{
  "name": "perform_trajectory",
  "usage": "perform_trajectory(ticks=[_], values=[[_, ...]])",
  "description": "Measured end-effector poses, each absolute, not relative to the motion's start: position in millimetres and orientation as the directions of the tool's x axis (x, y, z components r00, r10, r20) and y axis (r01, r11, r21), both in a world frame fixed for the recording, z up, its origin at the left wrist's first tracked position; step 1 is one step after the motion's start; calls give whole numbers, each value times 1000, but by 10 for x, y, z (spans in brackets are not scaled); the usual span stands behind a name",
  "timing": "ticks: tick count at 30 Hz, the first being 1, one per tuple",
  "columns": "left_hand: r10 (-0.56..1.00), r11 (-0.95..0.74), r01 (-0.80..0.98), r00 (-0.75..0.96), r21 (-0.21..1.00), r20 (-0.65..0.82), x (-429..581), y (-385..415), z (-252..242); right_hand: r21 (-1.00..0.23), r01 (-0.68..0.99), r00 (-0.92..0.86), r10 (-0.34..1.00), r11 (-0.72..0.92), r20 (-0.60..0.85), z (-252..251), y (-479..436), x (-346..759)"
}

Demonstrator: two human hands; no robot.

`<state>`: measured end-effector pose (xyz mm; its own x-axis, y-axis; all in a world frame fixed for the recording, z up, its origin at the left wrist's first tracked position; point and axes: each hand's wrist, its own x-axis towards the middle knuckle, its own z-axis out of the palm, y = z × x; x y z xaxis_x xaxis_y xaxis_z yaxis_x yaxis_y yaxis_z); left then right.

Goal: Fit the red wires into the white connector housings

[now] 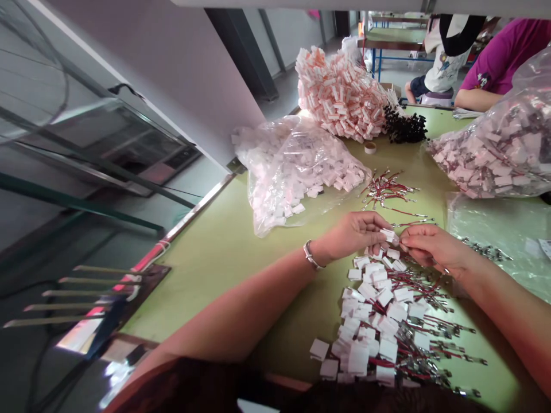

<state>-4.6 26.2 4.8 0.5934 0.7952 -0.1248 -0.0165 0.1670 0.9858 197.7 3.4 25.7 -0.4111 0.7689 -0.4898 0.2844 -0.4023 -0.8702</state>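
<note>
Between the thumb and fingers of my left hand (364,232) is a small white plastic connector housing (389,236). My right hand (433,245) is closed in a pinch at the housing's right end, on what looks like a thin wire lead, mostly hidden by the fingers. A metal terminal (446,271) shows just below the right palm. Under both hands spreads a pile of white housings (359,355) with red wires and metal terminals (430,347) pointing right. Beyond the hands lies a loose bunch of red wire leads (387,188).
A clear plastic bag of white housings (301,172) lies at left, another bag (503,160) at right. Behind are a heap of pinkish-white parts (340,94), black parts (405,126) and a tape roll (370,148). A person in purple (501,63) sits across the green table (206,275).
</note>
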Motion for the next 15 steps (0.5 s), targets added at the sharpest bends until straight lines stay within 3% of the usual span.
perform_trajectory(ticks=[6,10,13,15], values=[[853,190,34,490,981,-182,64,179,-42,-889,427,-288,907,-166,-308,207,-64,1845],[846,175,62,501,983,-183,103,160,4,-852,521,-303,921,-54,-244,181,-75,1828],[835,-59,239,544,969,-83,-44,258,176,-825,561,-330,932,63,-153,220,-82,1855],[884,-297,476,465,828,50,-279,375,290,-799,580,-379,921,155,-96,285,-118,1877]])
